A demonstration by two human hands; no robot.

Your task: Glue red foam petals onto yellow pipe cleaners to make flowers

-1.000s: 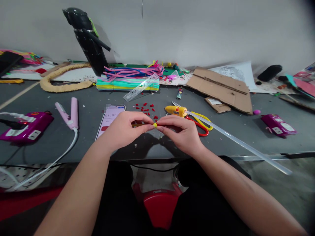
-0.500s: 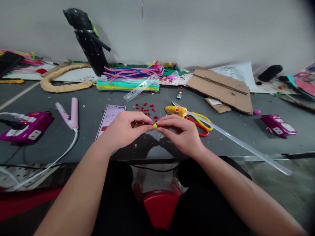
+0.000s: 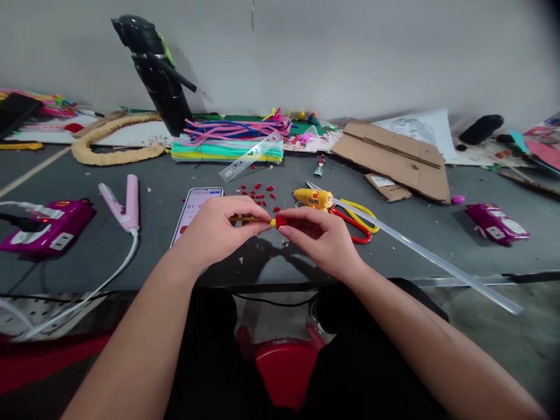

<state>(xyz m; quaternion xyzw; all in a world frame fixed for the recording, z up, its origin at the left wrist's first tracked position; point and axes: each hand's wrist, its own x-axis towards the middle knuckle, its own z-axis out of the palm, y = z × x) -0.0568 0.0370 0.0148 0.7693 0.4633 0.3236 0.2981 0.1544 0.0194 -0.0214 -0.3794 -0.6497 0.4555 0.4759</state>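
My left hand (image 3: 221,227) is closed in a pinch on a thin yellowish stem (image 3: 240,219), which looks like pipe cleaner and points right. At its end sits a small yellow fuzzy tip (image 3: 273,223). My right hand (image 3: 319,233) pinches a red fuzzy piece (image 3: 280,220) right against that tip; the fingers partly cover where they meet. Several small red fuzzy bits (image 3: 259,195) lie on the table just beyond my fingers. A phone (image 3: 192,207) with a timer on its screen is partly hidden behind my left hand.
Beyond my right hand lie a yellow glue gun (image 3: 312,198) with a long clear glue stick (image 3: 420,248) and scissors (image 3: 361,233). Bundled pipe cleaners (image 3: 227,149), a ruler (image 3: 251,156) and cardboard (image 3: 394,157) are farther back. A pink hair straightener (image 3: 126,204) and purple power strip (image 3: 56,227) stand left.
More of the red piece now shows at my right fingertips, beside the yellow tip. My left hand and the tip have shifted very slightly left.
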